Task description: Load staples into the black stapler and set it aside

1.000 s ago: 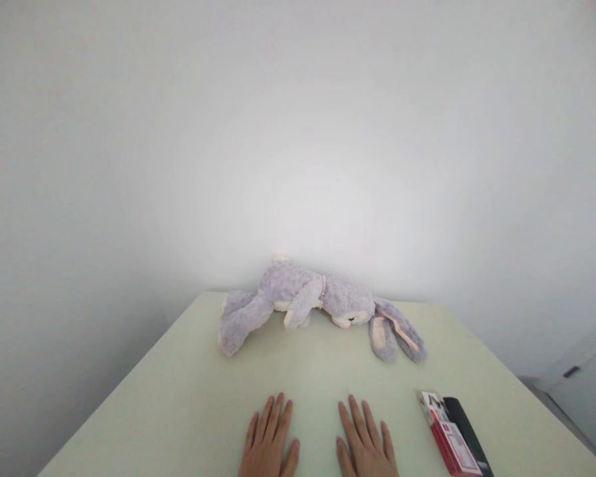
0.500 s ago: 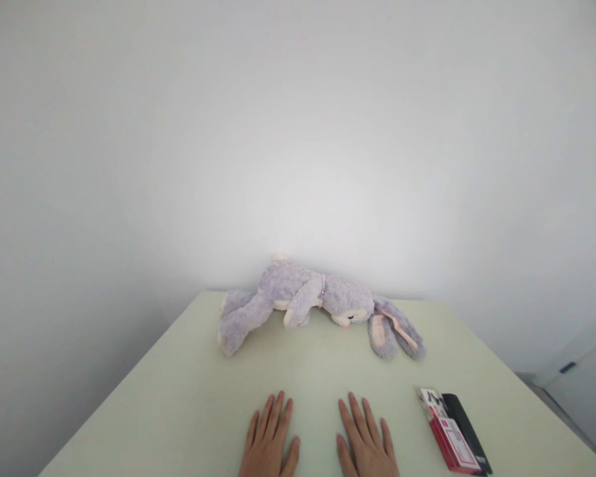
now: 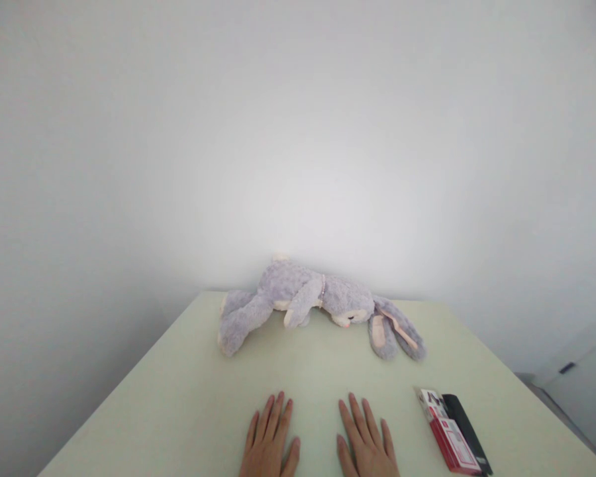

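Palm down on the pale green table (image 3: 179, 397), my left hand (image 3: 269, 440) lies flat with its fingers stretched out. My right hand (image 3: 366, 440) rests the same way a little to the right, holding nothing. To the right of that hand lies a red and white package (image 3: 451, 434), with a slim black case (image 3: 467, 427) alongside it. Beyond both hands a grey-purple plush rabbit (image 3: 291, 285) lies on its side at the table's far edge, ears to the right and legs to the left. Neither hand touches it.
A plain white wall (image 3: 298, 146) rises right behind the table. At the far right, lower down, is a pale panel with a dark handle (image 3: 567, 368). The table's side edges slope away to left and right.
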{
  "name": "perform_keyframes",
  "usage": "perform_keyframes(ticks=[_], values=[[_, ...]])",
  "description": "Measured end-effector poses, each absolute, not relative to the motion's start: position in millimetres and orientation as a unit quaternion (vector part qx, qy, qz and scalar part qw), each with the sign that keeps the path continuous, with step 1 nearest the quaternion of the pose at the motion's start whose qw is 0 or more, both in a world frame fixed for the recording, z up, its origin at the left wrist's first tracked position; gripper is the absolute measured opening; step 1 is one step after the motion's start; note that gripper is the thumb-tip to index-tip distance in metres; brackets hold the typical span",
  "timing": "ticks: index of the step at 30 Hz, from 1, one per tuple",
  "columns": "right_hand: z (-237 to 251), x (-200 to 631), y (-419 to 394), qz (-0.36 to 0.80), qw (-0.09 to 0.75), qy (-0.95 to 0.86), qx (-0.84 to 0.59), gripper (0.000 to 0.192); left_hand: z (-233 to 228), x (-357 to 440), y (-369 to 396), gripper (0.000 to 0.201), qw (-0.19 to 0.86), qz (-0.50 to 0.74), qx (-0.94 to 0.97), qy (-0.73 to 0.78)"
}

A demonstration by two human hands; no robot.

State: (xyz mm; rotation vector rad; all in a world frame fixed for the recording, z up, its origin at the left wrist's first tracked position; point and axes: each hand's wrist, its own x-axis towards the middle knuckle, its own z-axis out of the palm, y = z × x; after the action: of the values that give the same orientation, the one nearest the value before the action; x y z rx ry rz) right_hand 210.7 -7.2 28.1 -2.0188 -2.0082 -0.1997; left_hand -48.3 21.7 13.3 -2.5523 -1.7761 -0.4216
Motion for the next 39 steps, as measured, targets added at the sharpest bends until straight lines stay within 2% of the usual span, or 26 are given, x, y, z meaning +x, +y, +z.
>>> perform_keyframes(ticks=[10,19,39], values=[[20.4,223.0,-4.2,-0.023,0.158,-0.720,-0.675,0.059,16.9,-50.1,22.1,0.064,-0.021,-0.135,-0.814,-0.564],[28.7,204.8,-7.9,-0.077,0.184,-0.679,-0.707,0.059,38.0,-45.7,18.6,0.063,-0.075,-0.094,-0.807,-0.578],[10.7,206.9,-5.2,-0.088,0.173,-0.673,-0.714,0.061,20.1,-55.4,19.7,0.066,-0.005,-0.109,-0.823,-0.557]])
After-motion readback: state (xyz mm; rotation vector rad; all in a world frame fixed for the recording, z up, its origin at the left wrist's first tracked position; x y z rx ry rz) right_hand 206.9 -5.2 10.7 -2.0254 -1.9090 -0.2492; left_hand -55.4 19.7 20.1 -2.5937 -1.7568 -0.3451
